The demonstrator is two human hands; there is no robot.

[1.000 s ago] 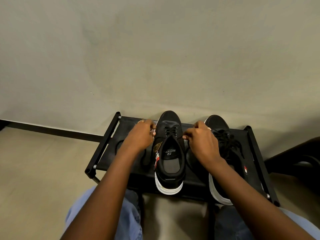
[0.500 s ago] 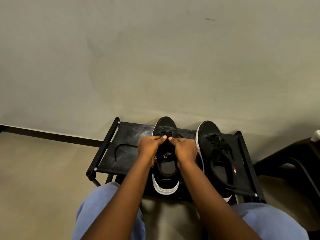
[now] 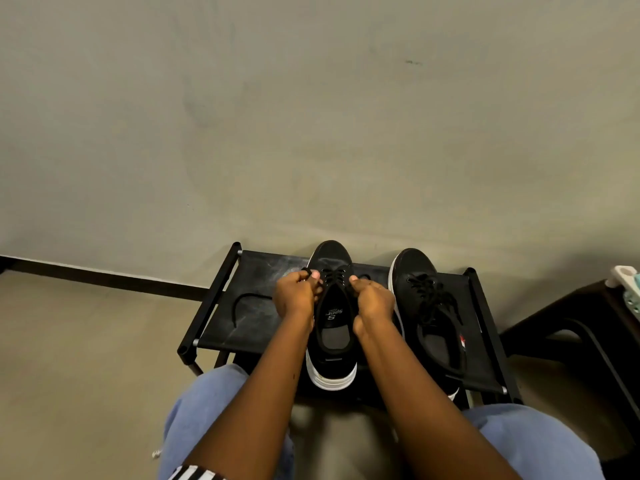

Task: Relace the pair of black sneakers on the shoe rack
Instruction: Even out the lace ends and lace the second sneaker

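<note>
Two black sneakers with white soles stand side by side on a low black shoe rack (image 3: 256, 323), toes toward the wall. The left sneaker (image 3: 332, 344) is laced only through its front eyelets and its tongue lies open. My left hand (image 3: 296, 296) pinches one end of the black lace at the shoe's left side. My right hand (image 3: 372, 299) grips the other lace end at its right side. A loose stretch of lace (image 3: 242, 306) trails over the rack's fabric to the left. The right sneaker (image 3: 429, 313) is fully laced, with loose ends over its opening.
The rack stands against a plain grey wall with a dark baseboard (image 3: 104, 278) at the left. A dark stool or chair (image 3: 571, 327) stands at the right, with a pale plastic item (image 3: 628, 289) at the frame's edge. My knees in blue jeans (image 3: 207, 410) flank the rack's front.
My hands met over the left sneaker's front eyelets half a second ago and have since drawn apart to its two sides, pulling the lace ends outward. The camera has shifted slightly.
</note>
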